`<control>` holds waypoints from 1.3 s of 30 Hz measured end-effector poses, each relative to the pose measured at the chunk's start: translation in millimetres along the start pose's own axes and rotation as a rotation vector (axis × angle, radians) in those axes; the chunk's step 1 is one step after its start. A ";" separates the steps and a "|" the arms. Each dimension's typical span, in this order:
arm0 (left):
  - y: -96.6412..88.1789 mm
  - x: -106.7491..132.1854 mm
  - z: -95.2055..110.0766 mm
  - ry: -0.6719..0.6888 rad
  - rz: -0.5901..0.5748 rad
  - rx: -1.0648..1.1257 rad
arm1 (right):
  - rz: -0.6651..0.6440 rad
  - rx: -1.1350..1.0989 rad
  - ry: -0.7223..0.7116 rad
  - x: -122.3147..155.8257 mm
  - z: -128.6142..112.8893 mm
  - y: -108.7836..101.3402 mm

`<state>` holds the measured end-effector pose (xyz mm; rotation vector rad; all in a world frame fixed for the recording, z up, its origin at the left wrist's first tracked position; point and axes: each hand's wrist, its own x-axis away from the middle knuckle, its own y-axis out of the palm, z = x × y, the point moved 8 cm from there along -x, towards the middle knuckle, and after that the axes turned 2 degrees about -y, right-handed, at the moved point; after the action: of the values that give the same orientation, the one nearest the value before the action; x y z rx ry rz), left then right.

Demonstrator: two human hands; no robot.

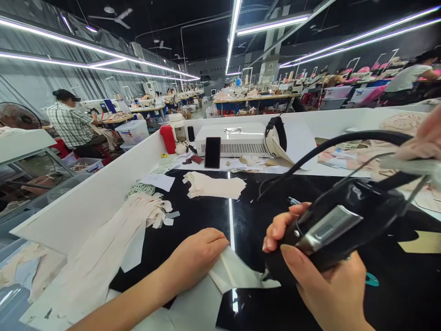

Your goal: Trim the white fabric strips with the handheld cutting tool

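My right hand (330, 285) is closed around a black hand tool (344, 225) with a shiny metal lever and a thick black cable. The tool's small tip points down at the right end of a pale fabric piece (237, 271) on the black tabletop. On that fabric's left part lies my left hand (203, 253), its fingers pressed together over the edge. The thumb and fingertips are partly hidden. More pale fabric lies beneath my left forearm. Just beyond the tool, a pen-like metal end (293, 201) shows.
Stacked fabric strips (138, 220) cover the left side. Another small stack (215, 185) lies ahead. A phone (212, 152) leans against a white vented box (237, 138). Low white walls (86, 197) border the table. A blurred pinkish shape (427, 133) hangs upper right, beside the cable.
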<state>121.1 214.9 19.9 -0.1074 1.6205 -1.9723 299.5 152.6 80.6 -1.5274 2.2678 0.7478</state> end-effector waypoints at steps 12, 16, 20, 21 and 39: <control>12.0 12.1 4.5 0.052 -0.058 -0.081 | -0.004 0.017 0.044 2.0 -1.9 -4.3; 9.6 10.5 7.9 0.058 -0.012 -0.048 | 0.027 0.009 0.065 -5.8 -3.2 -1.0; 9.2 10.7 10.5 0.067 0.039 -0.020 | 0.109 -0.057 0.018 -22.7 -0.3 10.6; 8.6 10.7 11.4 0.074 0.054 -0.015 | 0.115 -0.074 0.003 -27.5 2.4 15.4; 1.9 8.6 17.9 0.101 0.125 -0.014 | 0.049 -0.153 -0.029 -44.1 36.9 45.6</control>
<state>122.1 195.0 20.3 0.0872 1.6625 -1.8982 273.2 220.9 84.8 -1.5210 2.2803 0.9711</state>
